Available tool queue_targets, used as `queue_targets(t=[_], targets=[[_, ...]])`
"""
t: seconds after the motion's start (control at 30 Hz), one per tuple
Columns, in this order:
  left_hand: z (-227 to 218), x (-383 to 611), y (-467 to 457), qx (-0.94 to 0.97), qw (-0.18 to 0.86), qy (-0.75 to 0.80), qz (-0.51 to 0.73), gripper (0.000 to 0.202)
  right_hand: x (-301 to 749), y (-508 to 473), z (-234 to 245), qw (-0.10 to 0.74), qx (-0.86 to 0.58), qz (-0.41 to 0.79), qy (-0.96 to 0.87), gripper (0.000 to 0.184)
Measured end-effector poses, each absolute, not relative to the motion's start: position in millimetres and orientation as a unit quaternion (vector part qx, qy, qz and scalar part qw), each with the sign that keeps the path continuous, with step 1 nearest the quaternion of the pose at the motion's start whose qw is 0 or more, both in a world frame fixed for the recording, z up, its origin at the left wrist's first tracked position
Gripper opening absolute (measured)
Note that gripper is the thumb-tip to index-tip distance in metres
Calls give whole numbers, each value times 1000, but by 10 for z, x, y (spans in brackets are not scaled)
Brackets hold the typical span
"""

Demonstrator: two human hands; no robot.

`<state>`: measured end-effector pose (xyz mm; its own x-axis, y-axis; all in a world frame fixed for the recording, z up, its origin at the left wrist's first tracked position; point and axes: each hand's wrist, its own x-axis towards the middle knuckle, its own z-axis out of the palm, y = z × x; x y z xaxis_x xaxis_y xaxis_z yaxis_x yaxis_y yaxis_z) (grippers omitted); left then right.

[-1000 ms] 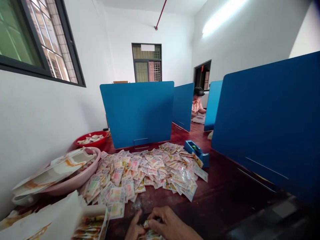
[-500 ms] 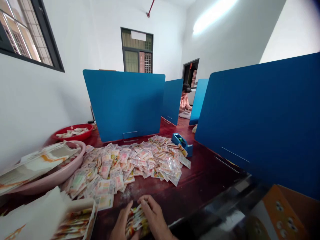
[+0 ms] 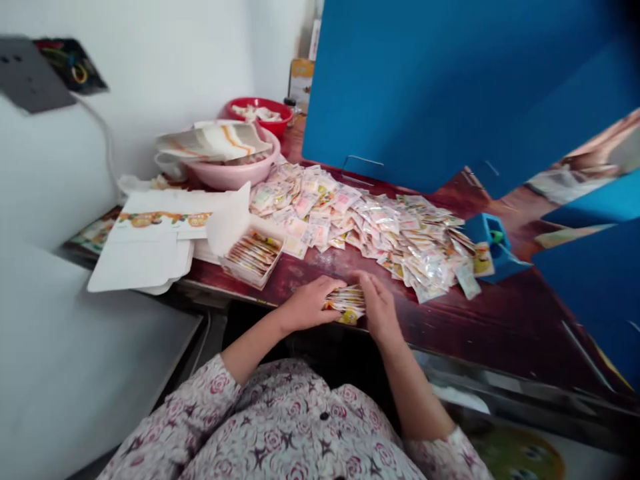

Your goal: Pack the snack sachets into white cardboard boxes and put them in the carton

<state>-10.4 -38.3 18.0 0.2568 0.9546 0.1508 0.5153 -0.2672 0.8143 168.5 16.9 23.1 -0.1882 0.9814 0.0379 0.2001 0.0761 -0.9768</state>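
Observation:
Between my two hands, at the table's front edge, is a stack of small printed sachets (image 3: pixel 349 301). My left hand (image 3: pixel 313 305) grips the stack's left end, and my right hand (image 3: pixel 379 305) presses on its right end. The sachets stand on edge, side by side. Left of my hands, an open white carton (image 3: pixel 260 277) holds a row of similar sachets (image 3: pixel 253 253). A long heap of loose sachets (image 3: pixel 360 217) spreads over the table just beyond my hands.
Flat white cartons (image 3: pixel 145 257) lie at the left. Behind them stand a pink basin (image 3: pixel 227 175) and a red basin (image 3: pixel 283 122). A blue tape dispenser (image 3: pixel 493 250) sits right of the heap. Blue dividers (image 3: pixel 400 100) rise at the back of the dark red table (image 3: pixel 480 333).
My view has swung down and to the left, so my forearms and the whole open carton now show. Both hands still hold the stack of sachets.

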Motion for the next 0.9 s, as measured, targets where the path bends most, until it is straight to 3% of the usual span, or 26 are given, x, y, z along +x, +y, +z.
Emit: queue_targets(t=[0.07,0.13,0.27,0.37,0.47,0.57,0.77,0.9], targets=[[175,-109,-391,723,328,505,339,57,1633,353,391,428,-477,400,-655,39],[170,-117,-395,721,336,498,343,59,1491,574,561,393,-450,373,-710,35],[160,-133,-390,723,338,495,343,61,1027,1019,763,212,-455,247,-829,33],[148,-140,-380,727,327,496,343,62,670,1231,750,84,-511,115,-848,46],[134,-147,-370,731,324,493,343,58,407,1305,643,14,-548,70,-834,62],[134,-152,-369,734,324,491,340,55,320,1335,535,15,-559,96,-824,66],[144,-159,-381,738,330,478,345,55,757,1463,508,81,-536,126,-831,27],[137,-164,-383,739,328,475,349,56,1157,1472,559,148,-536,168,-814,26]])
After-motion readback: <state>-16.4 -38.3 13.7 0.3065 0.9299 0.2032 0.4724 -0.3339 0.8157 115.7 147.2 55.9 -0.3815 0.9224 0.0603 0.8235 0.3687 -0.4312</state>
